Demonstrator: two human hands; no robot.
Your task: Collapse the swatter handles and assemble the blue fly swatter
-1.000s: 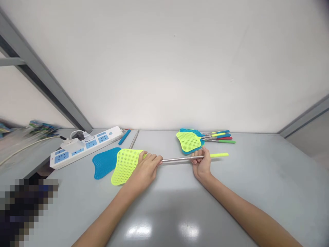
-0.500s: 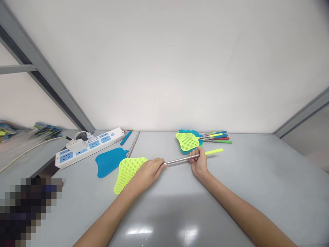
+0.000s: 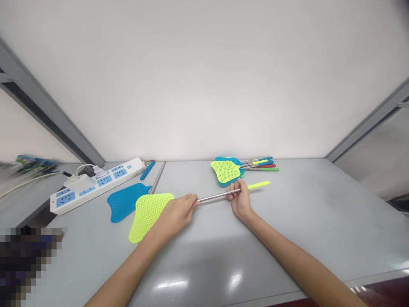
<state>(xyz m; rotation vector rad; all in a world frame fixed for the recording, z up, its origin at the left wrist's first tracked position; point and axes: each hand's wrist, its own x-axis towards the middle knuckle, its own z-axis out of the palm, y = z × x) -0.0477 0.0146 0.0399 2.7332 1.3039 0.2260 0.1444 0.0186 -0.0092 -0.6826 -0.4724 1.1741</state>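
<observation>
A yellow-green fly swatter point(image 3: 147, 214) with a telescopic metal shaft point(image 3: 212, 196) and a yellow-green grip point(image 3: 259, 185) is held just above the grey table point(image 3: 319, 213). My left hand point(image 3: 175, 214) is closed round the shaft where it joins the mesh head. My right hand point(image 3: 240, 200) is closed round the shaft near the grip. The swatter slopes up to the right.
A blue swatter point(image 3: 124, 201) lies behind the left hand, its shaft point(image 3: 157, 178) pointing to the wall. A stack of swatters point(image 3: 227, 171) with coloured grips lies at the back. A white and blue power strip point(image 3: 96, 181) with plugs sits at the left.
The swatter has tilted, its grip end rising toward the far right and its head coming nearer. Both hands keep their hold. The camera view has shifted a little to the right.
</observation>
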